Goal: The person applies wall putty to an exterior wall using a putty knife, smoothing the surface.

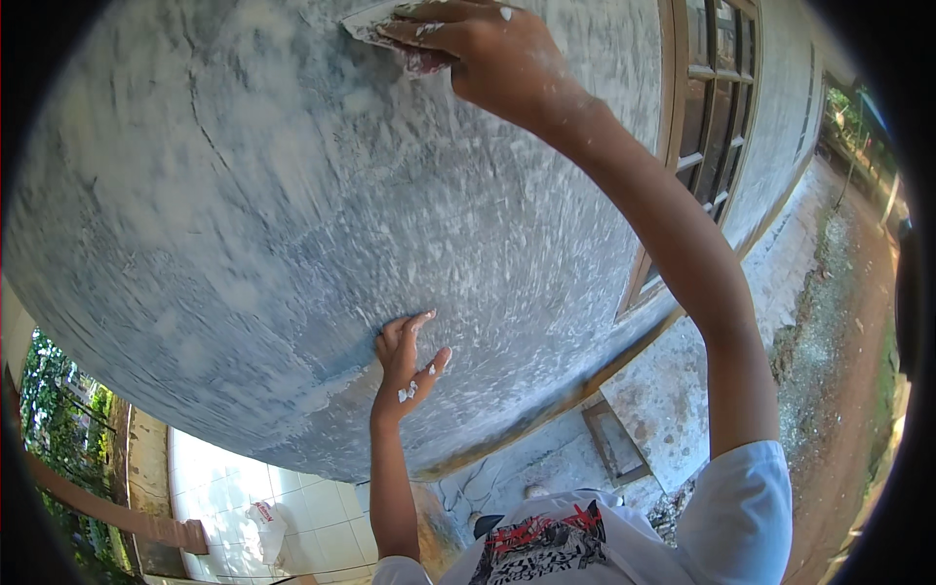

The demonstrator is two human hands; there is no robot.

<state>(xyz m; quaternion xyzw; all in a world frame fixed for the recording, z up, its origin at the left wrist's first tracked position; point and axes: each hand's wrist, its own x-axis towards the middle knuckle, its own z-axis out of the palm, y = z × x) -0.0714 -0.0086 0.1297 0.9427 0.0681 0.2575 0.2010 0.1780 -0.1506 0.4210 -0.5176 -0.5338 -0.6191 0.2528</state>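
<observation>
A grey plastered wall (292, 185), streaked with white putty, fills most of the view. High up, my right hand (502, 60) is closed around a putty scraper (367, 25), its pale blade flat against the wall or very near it. Reddish colour shows on the scraper below my fingers, and its handle is mostly hidden. Lower down, my left hand (398, 366) holds nothing. Its fingers are apart and lie close to the wall; whether they touch it I cannot tell. Bits of white putty stick to both hands.
A wood-framed window (717, 97) is set in the wall at the right. Below lie a concrete slab (663, 409) and a small wooden frame (614, 444). White floor tiles (317, 531) with a white bag (265, 526) are at lower left, beside a brown beam (117, 512). A crack (200, 117) runs down the wall.
</observation>
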